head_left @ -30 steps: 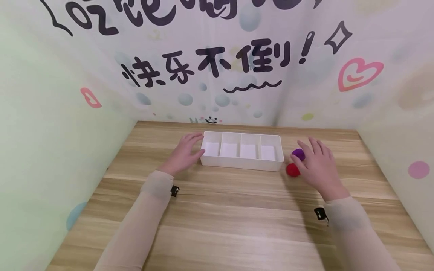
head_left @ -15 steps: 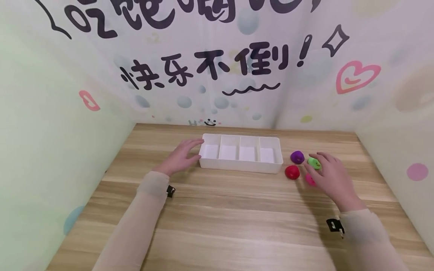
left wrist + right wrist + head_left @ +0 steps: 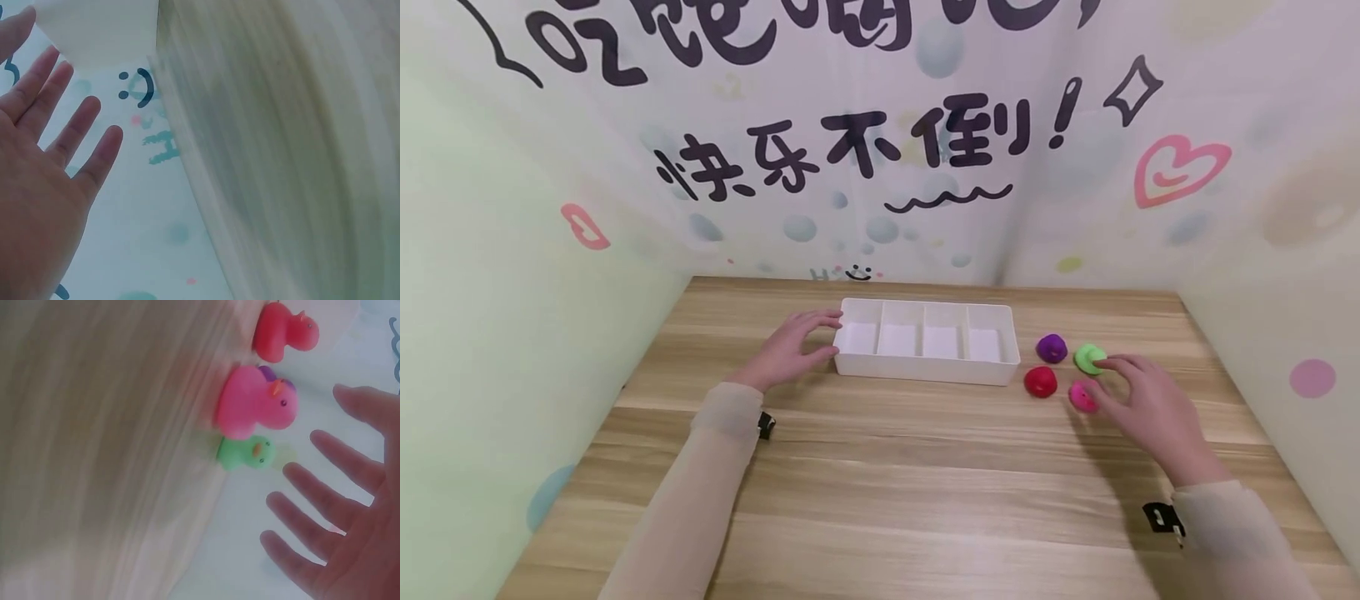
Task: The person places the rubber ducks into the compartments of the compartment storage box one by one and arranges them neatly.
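Note:
A white box (image 3: 925,371) with several side-by-side compartments stands on the table. My left hand (image 3: 786,350) is at its left end, fingers spread and fairly straight; whether the fingertips touch it is hard to tell. To the right of the box sit small toy ducks: a purple duck (image 3: 1052,348), a green duck (image 3: 1086,359), a red duck (image 3: 1041,382) and a pink duck (image 3: 1081,398). Over the pink and green ones hovers my right hand (image 3: 1159,414), its thumb overlapping the pink duck. In the right wrist view, spread fingers (image 3: 325,494) hold nothing, and the pink duck mostly hides the purple one.
The wooden table (image 3: 880,492) reaches back to a printed cloth wall (image 3: 737,225) with dark lettering. Pale side walls rise at left and right. The box is close to the back edge.
My right hand has drawn back to the right and toward me, uncovering the green and pink ducks. My left hand stays by the box end. The head view has shifted slightly.

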Tool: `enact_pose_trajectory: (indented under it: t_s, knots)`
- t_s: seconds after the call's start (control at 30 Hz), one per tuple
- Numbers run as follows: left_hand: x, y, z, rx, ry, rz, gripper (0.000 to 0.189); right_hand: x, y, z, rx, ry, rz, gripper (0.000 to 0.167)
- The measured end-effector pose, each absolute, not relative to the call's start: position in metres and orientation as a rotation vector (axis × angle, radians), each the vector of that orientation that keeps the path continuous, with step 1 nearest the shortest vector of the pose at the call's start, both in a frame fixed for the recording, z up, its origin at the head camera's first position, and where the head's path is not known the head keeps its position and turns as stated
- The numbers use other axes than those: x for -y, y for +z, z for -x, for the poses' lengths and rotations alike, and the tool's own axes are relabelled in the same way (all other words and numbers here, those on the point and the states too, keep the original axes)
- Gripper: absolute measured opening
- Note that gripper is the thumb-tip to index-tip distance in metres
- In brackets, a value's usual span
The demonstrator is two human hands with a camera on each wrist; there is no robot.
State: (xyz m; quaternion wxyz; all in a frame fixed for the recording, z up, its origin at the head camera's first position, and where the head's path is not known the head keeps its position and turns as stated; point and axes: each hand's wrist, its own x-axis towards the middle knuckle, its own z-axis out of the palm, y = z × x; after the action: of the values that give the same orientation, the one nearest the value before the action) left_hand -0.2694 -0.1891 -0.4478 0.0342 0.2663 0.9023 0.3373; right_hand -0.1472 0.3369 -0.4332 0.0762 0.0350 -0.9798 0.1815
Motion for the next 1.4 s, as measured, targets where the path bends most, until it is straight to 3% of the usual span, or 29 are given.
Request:
enact_pose_trajectory:
  t_s: [0.4,0.73,1.4]
  knots:
    - [0.194,-0.447,0.276,-2.739,1.078,-0.806,0.041,-0.345,-0.432,0.152,2.944,0.647,-0.177,0.055]
    - [0.192,-0.447,0.274,-2.714,1.107,-0.776,0.041,-0.344,-0.433,0.154,3.038,0.663,-0.15,0.045]
    - [0.19,-0.448,0.279,-2.752,1.025,-0.765,0.042,-0.339,-0.437,0.157,3.07,0.62,-0.108,0.048]
